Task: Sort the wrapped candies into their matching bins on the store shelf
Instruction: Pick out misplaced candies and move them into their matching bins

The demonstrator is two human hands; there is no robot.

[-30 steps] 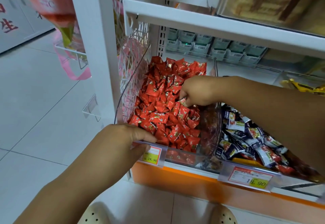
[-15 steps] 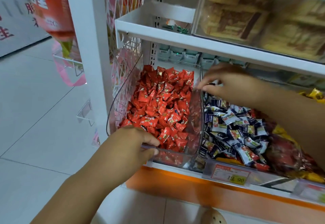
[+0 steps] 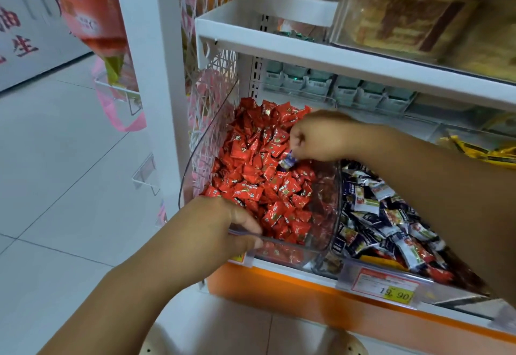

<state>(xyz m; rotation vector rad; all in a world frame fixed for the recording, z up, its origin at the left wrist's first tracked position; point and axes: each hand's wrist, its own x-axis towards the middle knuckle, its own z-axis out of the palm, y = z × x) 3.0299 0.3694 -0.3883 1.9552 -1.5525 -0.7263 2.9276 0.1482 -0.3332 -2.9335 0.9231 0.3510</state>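
A clear plastic bin (image 3: 290, 244) on the lower shelf is full of red wrapped candies (image 3: 259, 176). To its right a second clear bin (image 3: 339, 206) holds dark blue and white wrapped candies (image 3: 374, 215). My left hand (image 3: 220, 229) grips the front rim of the red bin, thumb inside. My right hand (image 3: 318, 137) hovers over the red candies and pinches one blue and white candy (image 3: 287, 160) just above the pile.
A white shelf (image 3: 307, 56) overhangs the bins, with clear boxes of snacks (image 3: 418, 11) on it. A white wire mesh panel (image 3: 212, 98) and a white post (image 3: 156, 75) stand to the left. Yellow packets (image 3: 480, 151) lie at far right. Price tag (image 3: 388, 286) on the orange shelf front.
My right hand has come back from over the blue bin to the red bin and now pinches a blue and white candy there. My left hand stays on the bin's rim.
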